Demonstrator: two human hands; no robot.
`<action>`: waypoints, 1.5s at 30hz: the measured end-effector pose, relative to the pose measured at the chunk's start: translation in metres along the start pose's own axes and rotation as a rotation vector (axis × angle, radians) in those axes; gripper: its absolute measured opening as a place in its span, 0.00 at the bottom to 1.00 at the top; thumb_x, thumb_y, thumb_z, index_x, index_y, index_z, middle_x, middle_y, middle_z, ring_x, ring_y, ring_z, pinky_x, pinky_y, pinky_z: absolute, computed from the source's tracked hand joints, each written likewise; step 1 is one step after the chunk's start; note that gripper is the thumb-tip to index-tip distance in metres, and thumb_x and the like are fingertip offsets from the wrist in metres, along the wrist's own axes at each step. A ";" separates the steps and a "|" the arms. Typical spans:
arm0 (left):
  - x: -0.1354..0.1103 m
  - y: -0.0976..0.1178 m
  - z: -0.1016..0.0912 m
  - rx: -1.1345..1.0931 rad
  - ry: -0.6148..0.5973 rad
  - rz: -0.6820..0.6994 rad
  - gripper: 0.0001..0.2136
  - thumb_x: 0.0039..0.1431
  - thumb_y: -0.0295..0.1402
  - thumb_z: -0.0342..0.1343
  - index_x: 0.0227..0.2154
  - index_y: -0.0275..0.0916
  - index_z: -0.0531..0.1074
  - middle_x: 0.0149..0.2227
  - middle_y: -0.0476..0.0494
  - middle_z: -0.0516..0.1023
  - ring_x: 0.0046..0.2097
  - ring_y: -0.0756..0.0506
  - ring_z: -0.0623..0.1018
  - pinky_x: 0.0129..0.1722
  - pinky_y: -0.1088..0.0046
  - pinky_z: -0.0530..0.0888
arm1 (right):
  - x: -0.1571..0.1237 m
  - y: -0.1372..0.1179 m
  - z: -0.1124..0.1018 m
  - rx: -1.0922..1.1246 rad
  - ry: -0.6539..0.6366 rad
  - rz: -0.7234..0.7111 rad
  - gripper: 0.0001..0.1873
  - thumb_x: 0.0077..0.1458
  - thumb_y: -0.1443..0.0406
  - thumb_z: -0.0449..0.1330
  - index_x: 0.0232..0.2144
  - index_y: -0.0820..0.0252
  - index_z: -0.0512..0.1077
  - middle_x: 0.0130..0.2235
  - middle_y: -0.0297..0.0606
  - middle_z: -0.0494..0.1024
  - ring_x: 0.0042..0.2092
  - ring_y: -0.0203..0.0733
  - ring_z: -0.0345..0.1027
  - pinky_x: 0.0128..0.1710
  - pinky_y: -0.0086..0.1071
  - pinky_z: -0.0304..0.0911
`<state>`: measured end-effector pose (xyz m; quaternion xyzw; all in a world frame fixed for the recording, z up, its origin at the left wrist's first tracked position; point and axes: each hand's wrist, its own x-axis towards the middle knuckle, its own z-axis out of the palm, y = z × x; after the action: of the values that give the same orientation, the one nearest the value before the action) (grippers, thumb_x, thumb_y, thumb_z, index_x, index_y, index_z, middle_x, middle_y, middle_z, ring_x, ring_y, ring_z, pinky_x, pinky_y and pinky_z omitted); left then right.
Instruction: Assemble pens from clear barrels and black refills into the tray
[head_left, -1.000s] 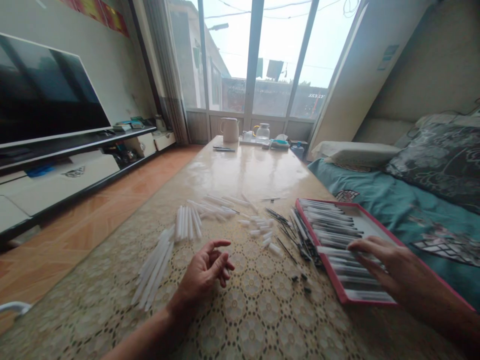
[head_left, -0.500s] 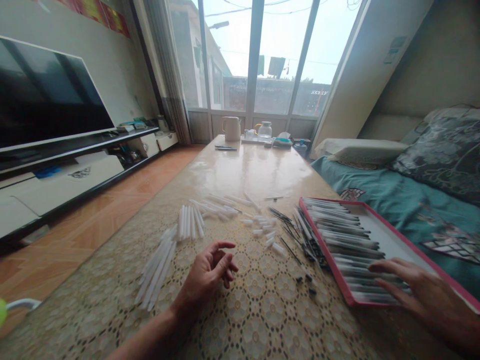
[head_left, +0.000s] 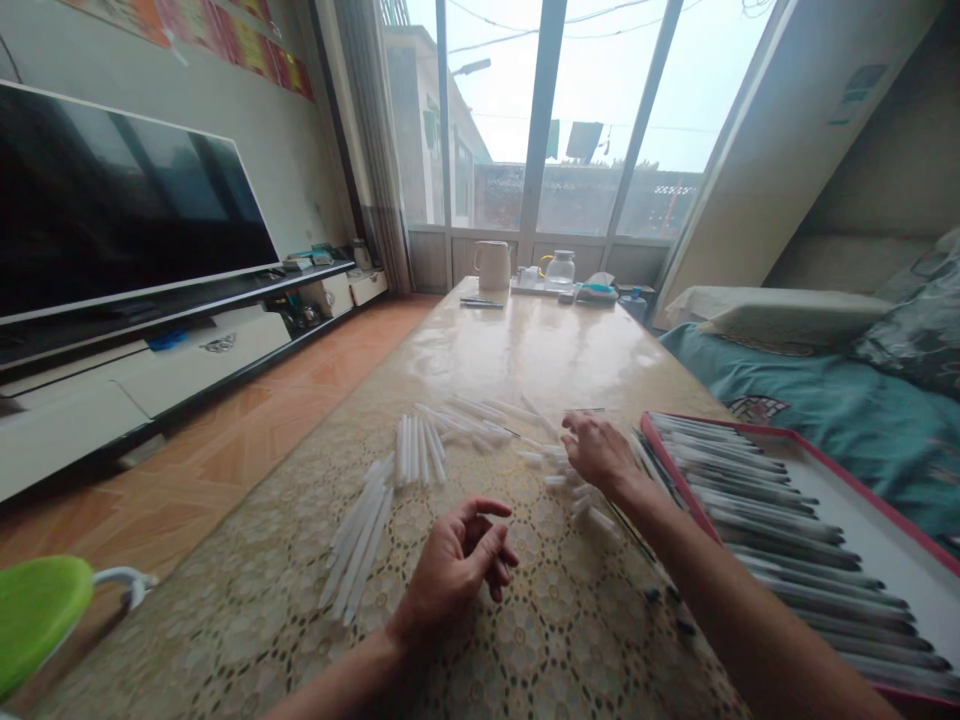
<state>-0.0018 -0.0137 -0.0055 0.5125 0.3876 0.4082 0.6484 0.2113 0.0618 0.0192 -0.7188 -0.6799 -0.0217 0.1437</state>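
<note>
The right hand is curled over small white caps on the table; the left hand is held loosely open, empty.

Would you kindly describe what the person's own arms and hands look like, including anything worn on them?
Both are bare: the left hand and right hand wear no gloves, and no rings, watch or bracelet can be seen. No sleeve shows on either forearm up to the picture's bottom edge.

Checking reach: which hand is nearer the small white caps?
Right. The right hand rests among the small white caps; the left hand hovers apart, nearer the camera.
</note>
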 end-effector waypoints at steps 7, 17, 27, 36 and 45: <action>-0.002 0.002 0.001 -0.044 -0.012 -0.026 0.13 0.51 0.39 0.58 0.34 0.35 0.68 0.22 0.48 0.73 0.19 0.52 0.70 0.17 0.77 0.68 | 0.022 -0.003 0.017 -0.017 0.030 0.112 0.10 0.53 0.65 0.53 0.30 0.64 0.73 0.35 0.49 0.75 0.37 0.46 0.70 0.33 0.33 0.59; 0.003 0.004 -0.002 -0.472 -0.030 -0.118 0.17 0.50 0.33 0.60 0.44 0.36 0.69 0.29 0.45 0.76 0.26 0.53 0.72 0.25 0.78 0.69 | -0.069 -0.031 -0.036 0.452 -0.080 -0.432 0.05 0.55 0.64 0.54 0.30 0.57 0.70 0.32 0.33 0.72 0.34 0.36 0.66 0.34 0.29 0.60; 0.006 0.003 -0.007 -0.470 0.092 -0.091 0.09 0.51 0.33 0.60 0.32 0.32 0.76 0.26 0.45 0.77 0.26 0.53 0.74 0.25 0.80 0.70 | -0.097 0.048 -0.013 -0.238 -0.023 -0.099 0.05 0.51 0.64 0.54 0.25 0.58 0.67 0.29 0.40 0.74 0.33 0.45 0.69 0.28 0.31 0.54; 0.006 0.006 -0.005 -0.521 0.198 -0.151 0.04 0.55 0.28 0.56 0.31 0.31 0.72 0.27 0.40 0.79 0.30 0.48 0.79 0.31 0.76 0.76 | -0.093 0.029 -0.026 0.135 -0.015 -0.113 0.06 0.56 0.64 0.48 0.27 0.56 0.60 0.26 0.34 0.70 0.27 0.39 0.66 0.26 0.29 0.55; 0.008 0.008 -0.006 -0.596 0.285 -0.162 0.02 0.58 0.24 0.50 0.31 0.33 0.67 0.26 0.41 0.79 0.29 0.49 0.80 0.30 0.78 0.76 | -0.114 -0.019 -0.034 0.465 0.006 -0.235 0.05 0.57 0.64 0.49 0.30 0.56 0.61 0.22 0.27 0.65 0.22 0.32 0.59 0.23 0.26 0.52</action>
<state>-0.0056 -0.0033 0.0002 0.2058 0.3775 0.5180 0.7395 0.1898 -0.0564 0.0288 -0.5825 -0.7449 0.1167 0.3037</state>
